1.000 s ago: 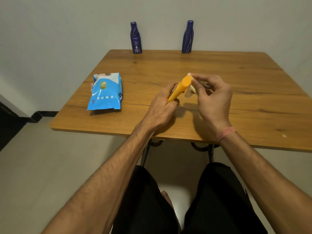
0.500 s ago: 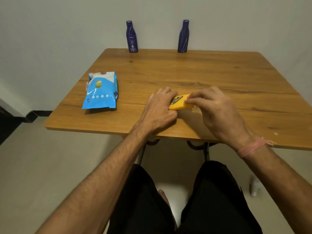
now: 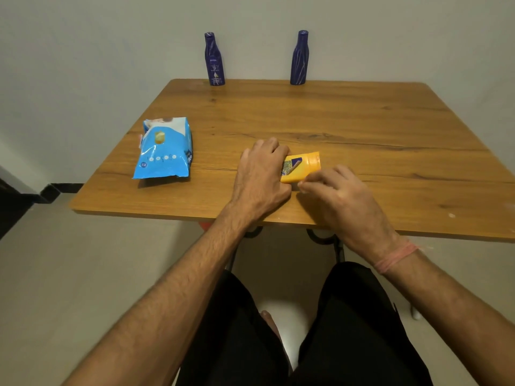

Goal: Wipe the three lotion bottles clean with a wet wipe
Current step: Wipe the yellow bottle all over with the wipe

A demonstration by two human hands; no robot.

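A yellow lotion bottle lies on its side on the wooden table, cap end pointing right. My left hand grips its left end and pins it to the table. My right hand has its fingers curled and pinched against the bottle's near side; the wet wipe it holds is almost entirely hidden under the fingers. Two dark blue lotion bottles stand upright at the table's far edge by the wall, one on the left and one on the right.
A blue pack of wet wipes lies flat on the left part of the table. The wall runs right behind the far edge. My legs in black shorts are under the near edge, above a pale floor.
The yellow bottle was held raised and tilted; it has come down flat on the table. My right hand slid from its top end to its near side, closer to me.
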